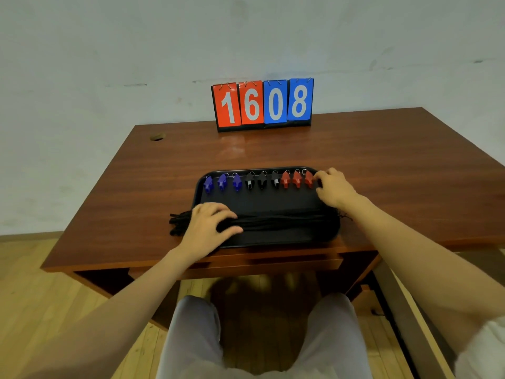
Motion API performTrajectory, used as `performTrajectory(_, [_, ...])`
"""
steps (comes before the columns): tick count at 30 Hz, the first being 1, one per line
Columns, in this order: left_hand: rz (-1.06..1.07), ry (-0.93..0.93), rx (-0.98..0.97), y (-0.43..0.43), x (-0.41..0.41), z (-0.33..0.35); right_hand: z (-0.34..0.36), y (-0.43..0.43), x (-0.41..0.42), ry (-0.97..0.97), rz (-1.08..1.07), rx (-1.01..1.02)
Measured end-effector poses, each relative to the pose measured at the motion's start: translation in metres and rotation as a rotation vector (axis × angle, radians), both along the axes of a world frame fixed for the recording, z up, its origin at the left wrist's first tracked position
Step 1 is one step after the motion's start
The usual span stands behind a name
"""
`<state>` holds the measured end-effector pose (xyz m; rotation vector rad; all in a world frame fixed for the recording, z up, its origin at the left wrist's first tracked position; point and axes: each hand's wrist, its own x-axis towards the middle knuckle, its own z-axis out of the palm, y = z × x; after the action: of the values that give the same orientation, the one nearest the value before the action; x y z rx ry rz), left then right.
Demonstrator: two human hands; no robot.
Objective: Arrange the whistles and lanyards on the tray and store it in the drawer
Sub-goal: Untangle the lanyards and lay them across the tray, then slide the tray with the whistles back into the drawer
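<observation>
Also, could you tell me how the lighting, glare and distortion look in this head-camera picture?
Head view: even, soft light, with a pale glare patch on the desk before the scoreboard. Head view: wide-angle distortion bows the desk edges and stretches the corners. Head view: the black lanyards barely separate from the black tray; the space under the desk is dark and soft.

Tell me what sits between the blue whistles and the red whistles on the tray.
Three black whistles, in one row with the blue whistles and the red whistles along the far side of the tray, as the head view shows.
</observation>
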<state>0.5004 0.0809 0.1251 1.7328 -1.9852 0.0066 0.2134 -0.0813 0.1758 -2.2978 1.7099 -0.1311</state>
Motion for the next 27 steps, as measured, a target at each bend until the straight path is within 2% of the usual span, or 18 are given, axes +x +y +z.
performTrajectory(3, [-0.153,0.01,-0.013,0.002,-0.017,-0.01,-0.007,-0.005,0.001,-0.013,-0.123,-0.008])
performTrajectory(9, [-0.203,-0.004,-0.116,0.002,-0.02,-0.021,-0.019,-0.017,0.002,-0.052,-0.127,0.041])
performTrajectory(15, [-0.237,-0.037,-0.099,-0.013,-0.007,-0.012,-0.023,-0.028,0.0,-0.114,-0.174,0.067])
performTrajectory(18, [-0.213,-0.062,-0.101,-0.023,0.006,-0.01,-0.022,-0.032,-0.002,-0.137,-0.207,0.086])
performTrajectory(23, [-0.07,-0.136,-0.078,-0.031,0.038,-0.009,-0.016,-0.035,0.002,-0.202,-0.177,-0.08])
performTrajectory(27, [0.142,-0.238,0.125,-0.036,0.053,0.003,-0.011,-0.044,0.016,-0.19,-0.104,-0.043])
